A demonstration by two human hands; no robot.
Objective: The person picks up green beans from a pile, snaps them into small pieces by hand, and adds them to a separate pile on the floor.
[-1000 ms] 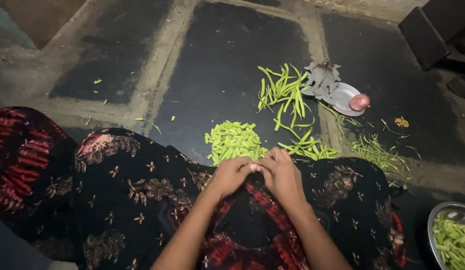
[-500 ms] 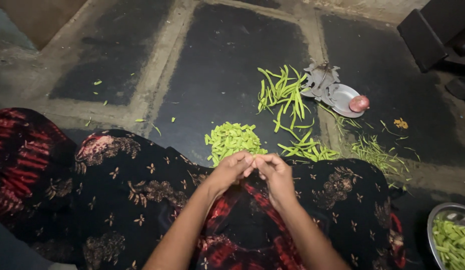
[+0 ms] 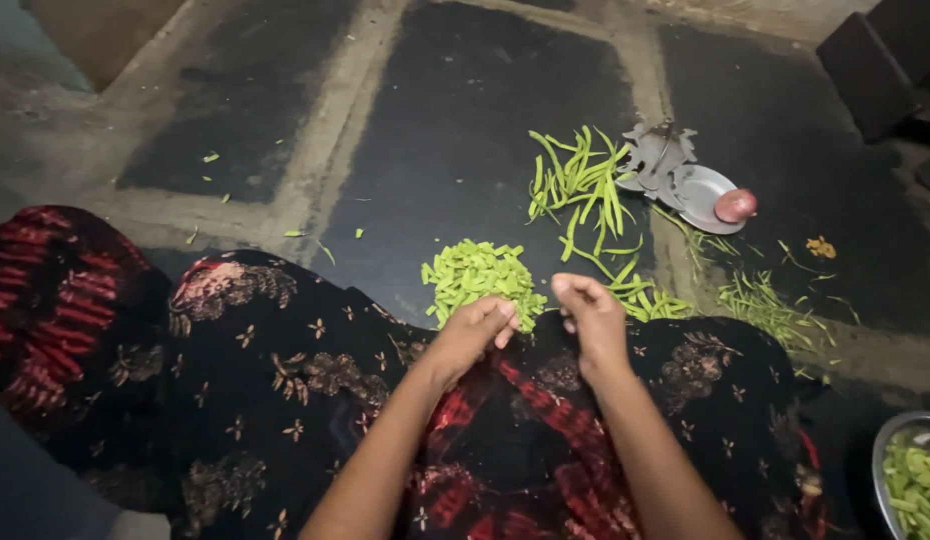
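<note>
Both hands are held low over the lap, just above the dark patterned cloth (image 3: 285,380) that covers the knees. The left hand (image 3: 477,328) is curled, its fingers (image 3: 505,315) bent inward, and it lies touching or just over the near edge of the heap of cut bean pieces (image 3: 480,280) on the floor (image 3: 455,110); whether a piece is gripped cannot be told. The right hand (image 3: 590,315) is raised just beside it with the fingers pinched closed, apparently on something small that is hidden from view.

The uncut green beans (image 3: 580,180) lie well ahead of the right hand, their long axes running mostly away from the body. They are nearer to the right hand than to the left. Beside them stand a metal plate (image 3: 700,195) and a reddish onion (image 3: 735,205). A bowl of cut pieces (image 3: 915,480) is seen at the far right.
</note>
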